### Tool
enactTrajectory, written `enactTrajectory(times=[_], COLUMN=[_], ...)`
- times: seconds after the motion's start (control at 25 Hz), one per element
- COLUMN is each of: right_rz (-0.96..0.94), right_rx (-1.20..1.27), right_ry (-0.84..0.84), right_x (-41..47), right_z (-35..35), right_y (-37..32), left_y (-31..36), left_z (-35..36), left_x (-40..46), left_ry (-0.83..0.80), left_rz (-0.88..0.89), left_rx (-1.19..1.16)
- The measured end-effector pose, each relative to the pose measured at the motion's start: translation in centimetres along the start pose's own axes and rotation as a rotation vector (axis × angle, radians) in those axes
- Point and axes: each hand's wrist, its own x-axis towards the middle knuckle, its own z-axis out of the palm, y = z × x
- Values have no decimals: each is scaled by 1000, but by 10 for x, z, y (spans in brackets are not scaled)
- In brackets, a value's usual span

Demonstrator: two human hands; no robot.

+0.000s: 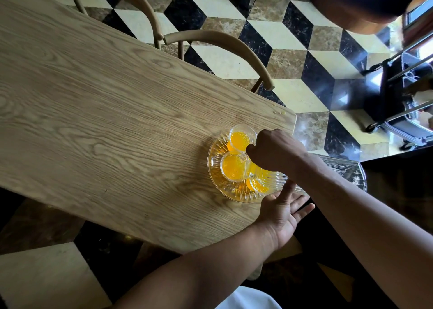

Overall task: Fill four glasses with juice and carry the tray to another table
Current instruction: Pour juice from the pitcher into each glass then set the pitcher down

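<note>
A round cut-glass tray (214,168) sits near the right end of the wooden table (105,111). On it stand glasses of orange juice: one at the far side (240,138), one on the left (233,167), and one at the near side (259,186) partly hidden. My right hand (275,151) grips a clear ribbed jug (344,171), tilted with its mouth low over the tray. Whatever stands under that hand is hidden. My left hand (284,209) is below the jug with fingers straight, its forefinger touching the jug's underside.
Two curved wooden chair backs (225,43) stand along the table's far side. A few juice drops (280,112) lie by the table's far right corner. A black wheeled cart (398,93) stands on the checkered floor to the right.
</note>
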Motion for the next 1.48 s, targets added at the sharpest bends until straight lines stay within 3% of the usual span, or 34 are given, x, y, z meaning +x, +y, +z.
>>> enactTrajectory(times=[0.64, 0.96, 1.28, 1.48], right_rz=[-20, 114, 251, 346], right_rx=[-4, 159, 379, 613], right_ry=[10, 83, 213, 306], right_x=[5, -7, -43, -74], right_z=[6, 1, 7, 16], right_y=[-16, 0, 16, 27], left_y=[17, 7, 0, -11], left_z=[2, -6, -18, -24], left_x=[-24, -16, -24, -43], left_ry=[-88, 27, 107, 145], left_rz=[-18, 3, 70, 205], left_rx=[-32, 33, 357, 566])
